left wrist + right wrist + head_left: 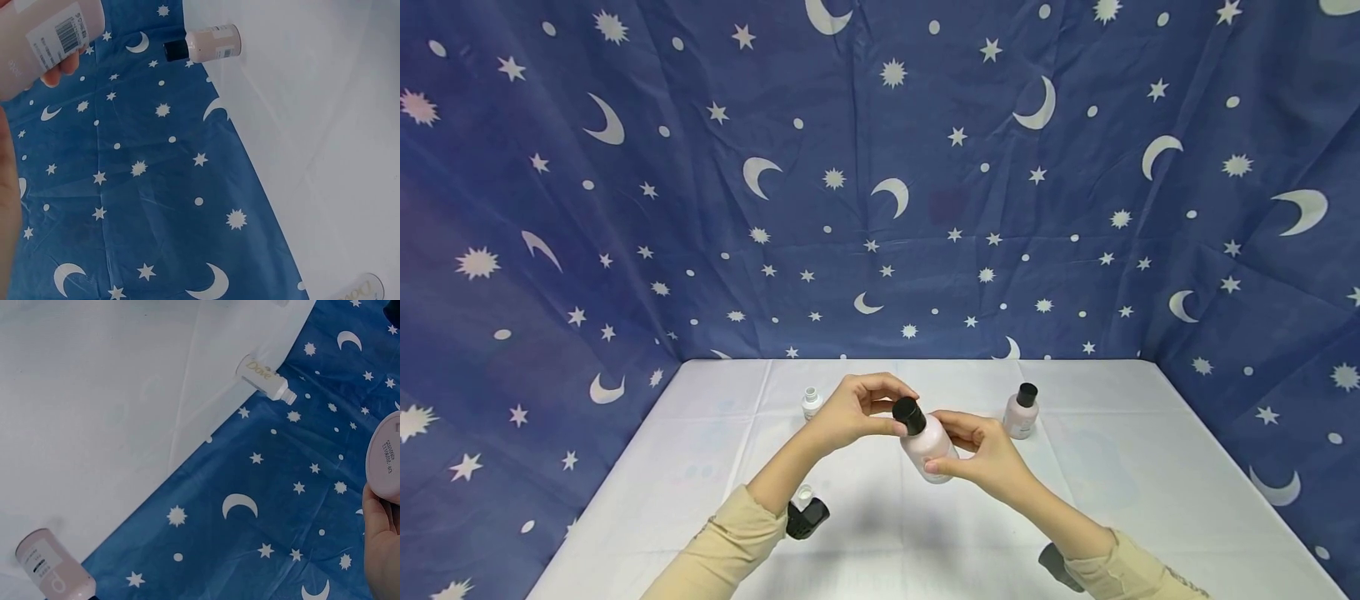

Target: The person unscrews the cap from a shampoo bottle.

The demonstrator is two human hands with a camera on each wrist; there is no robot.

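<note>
A pale pink bottle [927,450] with a black cap [909,412] is held tilted above the table, cap end toward the left. My left hand [847,417] pinches the black cap between thumb and fingers. Around the lower body of the bottle, my right hand [988,457] grips with its thumb on the near side. A barcode label [59,37] on the bottle shows in the left wrist view. In the right wrist view, the base of the bottle [386,456] carries small printed text.
A second pink bottle [1021,414] with a black cap stands at the back right. At the back left stands a white bottle [812,402] marked Dove, its neck uncapped. A small white cap [804,493] lies beside my left wrist. A starry blue curtain [880,208] surrounds the white table [647,500].
</note>
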